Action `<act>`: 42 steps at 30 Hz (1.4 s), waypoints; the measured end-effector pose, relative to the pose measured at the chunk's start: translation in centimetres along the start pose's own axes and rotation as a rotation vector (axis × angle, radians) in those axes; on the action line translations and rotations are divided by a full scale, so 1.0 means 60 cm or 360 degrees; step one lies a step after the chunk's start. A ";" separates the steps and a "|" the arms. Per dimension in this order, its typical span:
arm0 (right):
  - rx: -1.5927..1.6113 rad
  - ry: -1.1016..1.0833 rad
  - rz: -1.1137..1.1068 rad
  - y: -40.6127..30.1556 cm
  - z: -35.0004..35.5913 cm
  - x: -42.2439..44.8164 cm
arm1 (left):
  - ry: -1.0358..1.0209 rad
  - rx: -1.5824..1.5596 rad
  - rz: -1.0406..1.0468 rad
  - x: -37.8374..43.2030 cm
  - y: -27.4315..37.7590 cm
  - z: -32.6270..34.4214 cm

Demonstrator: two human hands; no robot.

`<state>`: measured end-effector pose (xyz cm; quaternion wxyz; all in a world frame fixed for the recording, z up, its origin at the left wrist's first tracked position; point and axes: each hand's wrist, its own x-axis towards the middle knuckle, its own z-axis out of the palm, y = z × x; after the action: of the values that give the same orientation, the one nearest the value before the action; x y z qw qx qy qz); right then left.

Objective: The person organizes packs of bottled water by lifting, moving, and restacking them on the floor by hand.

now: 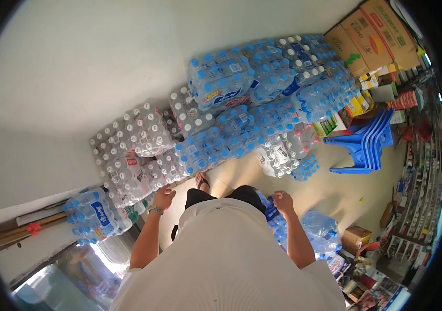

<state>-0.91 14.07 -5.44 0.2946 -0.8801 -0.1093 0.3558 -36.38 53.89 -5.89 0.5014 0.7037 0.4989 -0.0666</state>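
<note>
My left hand [164, 198] hangs at my left side, fingers loosely bent and apart, with nothing seen in it. A metal-banded watch or bracelet [155, 210] circles that wrist. Beyond the hand lie shrink-wrapped packs of white-capped bottles [129, 175]. My right hand [283, 203] is curled beside my right thigh. It overlaps the edge of a blue-labelled pack of bottled water [278, 225]; whether its fingers grip the wrap cannot be told. In front of me, blue-capped water packs [221, 79] are stacked along the wall.
A stack of blue plastic stools [364, 145] stands on the floor at right, near clear-bottle packs [279, 155]. Cardboard boxes [372, 37] rise in the far corner. Large wrapped water bottles [320, 227] sit behind my right arm. Stocked shelves [419, 190] line the right side.
</note>
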 end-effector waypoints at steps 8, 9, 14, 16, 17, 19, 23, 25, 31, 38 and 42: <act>-0.0102 -0.0142 -0.0295 -0.260 0.003 0.111 | 0.0138 -0.0148 -0.0295 -0.038 -0.056 0.015; -0.0160 -0.0149 -0.0387 -0.276 0.006 0.131 | 0.0165 -0.0167 -0.0302 -0.043 -0.060 0.023; -0.0060 -0.0337 -0.0472 -0.390 -0.001 0.223 | 0.0388 -0.0248 -0.0289 -0.064 -0.029 0.025; 0.0193 -0.0335 -0.0543 -0.407 -0.017 0.280 | 0.0482 -0.0269 -0.0255 -0.061 0.042 -0.014; 0.0318 -0.0296 -0.0609 -0.423 -0.028 0.315 | 0.0566 -0.0291 -0.0205 -0.051 0.077 -0.033; -0.0243 0.0005 -0.1044 -0.525 -0.072 0.350 | 0.0681 -0.0481 -0.0196 -0.028 0.096 -0.049; 0.0282 -0.0021 -0.1004 -0.655 -0.105 0.430 | 0.0723 -0.0756 -0.0109 -0.034 0.161 -0.031; 0.0370 -0.0178 -0.0814 -0.698 -0.102 0.462 | 0.0659 -0.0394 -0.0144 -0.061 0.179 0.001; 0.0394 -0.0399 -0.0282 -0.734 -0.070 0.578 | 0.0543 -0.0311 -0.0889 -0.208 0.124 0.157; 0.0475 -0.0989 -0.0079 -0.722 -0.053 0.656 | 0.0225 -0.0126 -0.1145 -0.339 0.034 0.297; 0.0181 -0.0820 -0.0128 -0.723 -0.052 0.640 | 0.0654 -0.0732 -0.1210 -0.298 0.047 0.334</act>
<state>29.74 62.94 0.61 0.3200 -0.7376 -0.1955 0.5615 -34.90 27.08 -3.25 0.4752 0.3413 0.8109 0.0073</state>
